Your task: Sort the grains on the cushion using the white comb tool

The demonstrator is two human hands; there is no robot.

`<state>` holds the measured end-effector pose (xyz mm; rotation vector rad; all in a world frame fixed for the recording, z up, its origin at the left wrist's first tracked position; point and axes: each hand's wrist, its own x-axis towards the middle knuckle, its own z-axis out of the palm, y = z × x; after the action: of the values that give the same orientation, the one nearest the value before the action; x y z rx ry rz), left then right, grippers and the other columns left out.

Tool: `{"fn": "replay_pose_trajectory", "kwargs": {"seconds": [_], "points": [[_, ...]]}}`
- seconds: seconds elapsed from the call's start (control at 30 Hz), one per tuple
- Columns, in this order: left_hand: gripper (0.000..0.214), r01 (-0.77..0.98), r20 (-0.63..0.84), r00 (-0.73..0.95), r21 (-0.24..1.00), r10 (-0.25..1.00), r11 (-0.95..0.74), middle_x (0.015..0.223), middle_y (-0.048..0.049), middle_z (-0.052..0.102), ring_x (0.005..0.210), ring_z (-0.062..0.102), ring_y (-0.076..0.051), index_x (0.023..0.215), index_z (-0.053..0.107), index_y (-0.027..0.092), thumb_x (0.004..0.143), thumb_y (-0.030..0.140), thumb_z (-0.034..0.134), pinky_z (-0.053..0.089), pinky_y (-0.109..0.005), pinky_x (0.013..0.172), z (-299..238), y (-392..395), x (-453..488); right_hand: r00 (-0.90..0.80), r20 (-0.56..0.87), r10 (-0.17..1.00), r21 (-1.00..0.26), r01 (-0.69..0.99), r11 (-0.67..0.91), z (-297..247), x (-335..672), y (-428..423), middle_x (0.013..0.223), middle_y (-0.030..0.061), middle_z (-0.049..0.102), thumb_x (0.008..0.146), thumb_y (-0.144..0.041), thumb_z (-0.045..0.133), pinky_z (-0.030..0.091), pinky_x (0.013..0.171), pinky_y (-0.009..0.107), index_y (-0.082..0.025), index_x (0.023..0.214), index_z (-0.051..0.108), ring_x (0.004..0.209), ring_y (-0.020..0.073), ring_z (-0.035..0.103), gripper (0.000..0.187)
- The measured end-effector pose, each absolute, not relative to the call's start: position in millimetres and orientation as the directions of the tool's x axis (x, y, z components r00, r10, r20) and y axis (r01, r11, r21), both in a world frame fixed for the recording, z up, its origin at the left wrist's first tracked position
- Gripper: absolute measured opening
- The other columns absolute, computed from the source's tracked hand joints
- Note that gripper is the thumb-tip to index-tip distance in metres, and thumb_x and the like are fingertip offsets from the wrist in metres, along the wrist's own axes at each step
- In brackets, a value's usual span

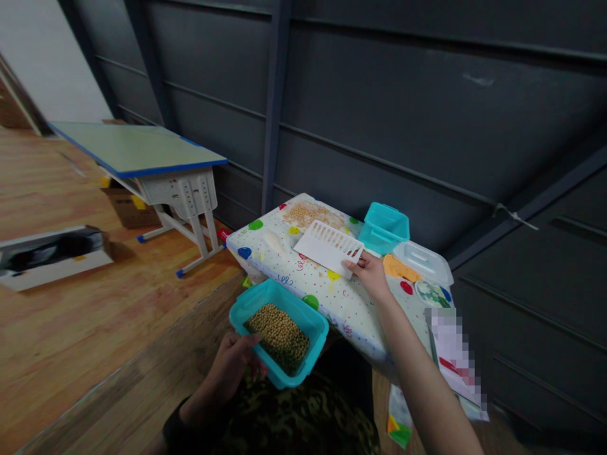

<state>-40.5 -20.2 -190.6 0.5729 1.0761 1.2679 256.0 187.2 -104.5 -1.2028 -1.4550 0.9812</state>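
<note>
My left hand (234,365) grips the near side of a teal plastic box (310,323) partly filled with yellow-brown beans (278,335), held just below the table's front edge over my lap. My right hand (367,270) pinches the corner of a white slotted plastic scraper (328,246) that lies flat on the polka-dot tablecloth (289,268). A loose heap of small pale grains (310,215) is spread on the cloth just beyond the scraper.
A second teal box (384,227) and a clear lid (423,261) stand at the table's far right. Papers (455,360) lie at the right edge. A green-topped desk (137,148) stands to the left on the wooden floor, with a dark wall behind.
</note>
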Motion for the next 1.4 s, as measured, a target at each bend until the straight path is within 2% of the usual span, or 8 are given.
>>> {"fn": "replay_pose_trajectory", "kwargs": {"seconds": [0.23, 0.33, 0.53, 0.7, 1.0, 1.3, 1.4], "points": [[0.051, -0.491, -0.304, -0.055, 0.838, 0.951, 0.239, 0.036, -0.008, 0.065, 0.029, 0.06, -0.019, 0.033, 0.055, 0.025, 0.065, 0.047, 0.087, 0.039, -0.026, 0.03, -192, -20, -41, -0.037, 0.152, 0.988, -0.974, 0.163, 0.156, -104, 255, 186, 0.098, 0.0098, 0.086, 0.059, -0.051, 0.098, 0.066, 0.08, 0.046, -0.022, 0.099, 0.082, 0.089, 0.0329, 0.081, 0.051], [0.05, -0.479, -0.298, -0.055, 0.845, 0.953, 0.237, 0.036, -0.0082, 0.065, 0.029, 0.061, -0.019, 0.033, 0.057, 0.024, 0.066, 0.048, 0.086, 0.039, -0.025, 0.031, -193, -19, -41, -0.035, 0.149, 0.988, -0.977, 0.152, 0.153, -105, 256, 188, 0.097, 0.0098, 0.086, 0.06, -0.051, 0.098, 0.066, 0.081, 0.047, -0.022, 0.102, 0.082, 0.09, 0.0335, 0.081, 0.054], [0.05, -0.447, -0.303, -0.033, 0.857, 0.952, 0.257, 0.04, -0.0094, 0.068, 0.031, 0.059, -0.016, 0.037, 0.063, 0.021, 0.069, 0.053, 0.085, 0.041, -0.025, 0.033, -197, -20, -42, -0.026, 0.158, 0.987, -0.97, 0.184, 0.16, -105, 256, 192, 0.097, 0.0094, 0.087, 0.056, -0.049, 0.098, 0.065, 0.076, 0.044, -0.021, 0.094, 0.081, 0.085, 0.032, 0.081, 0.049], [0.049, -0.449, -0.293, -0.032, 0.859, 0.956, 0.248, 0.039, -0.0091, 0.068, 0.031, 0.061, -0.017, 0.041, 0.068, 0.019, 0.07, 0.054, 0.086, 0.042, -0.024, 0.033, -202, -20, -43, -0.039, 0.168, 0.985, -0.974, 0.146, 0.172, -106, 256, 192, 0.103, 0.0098, 0.087, 0.059, -0.048, 0.098, 0.066, 0.081, 0.045, -0.021, 0.1, 0.083, 0.091, 0.0321, 0.082, 0.052], [0.055, -0.492, -0.302, -0.047, 0.837, 0.952, 0.241, 0.037, -0.0081, 0.066, 0.029, 0.061, -0.019, 0.035, 0.052, 0.025, 0.068, 0.051, 0.087, 0.039, -0.024, 0.03, -199, -20, -41, -0.055, 0.132, 0.99, -0.981, 0.139, 0.138, -103, 256, 188, 0.096, 0.008, 0.087, 0.059, -0.045, 0.098, 0.065, 0.076, 0.043, -0.021, 0.1, 0.083, 0.085, 0.0311, 0.081, 0.049], [0.055, -0.446, -0.322, -0.053, 0.854, 0.945, 0.266, 0.036, -0.0078, 0.065, 0.027, 0.058, -0.018, 0.033, 0.053, 0.024, 0.066, 0.053, 0.086, 0.039, -0.025, 0.03, -200, -19, -42, -0.088, 0.099, 0.991, -0.985, 0.135, 0.11, -100, 253, 184, 0.092, 0.0073, 0.087, 0.056, -0.048, 0.1, 0.063, 0.072, 0.04, -0.02, 0.096, 0.083, 0.08, 0.0292, 0.079, 0.051], [0.05, -0.443, -0.321, -0.042, 0.855, 0.946, 0.27, 0.037, -0.0084, 0.066, 0.029, 0.06, -0.017, 0.036, 0.062, 0.022, 0.068, 0.053, 0.085, 0.04, -0.024, 0.032, -200, -20, -42, -0.1, 0.085, 0.991, -0.987, 0.129, 0.098, -98, 252, 183, 0.093, 0.0076, 0.087, 0.056, -0.046, 0.1, 0.063, 0.074, 0.041, -0.021, 0.094, 0.083, 0.082, 0.0293, 0.08, 0.05]]}}
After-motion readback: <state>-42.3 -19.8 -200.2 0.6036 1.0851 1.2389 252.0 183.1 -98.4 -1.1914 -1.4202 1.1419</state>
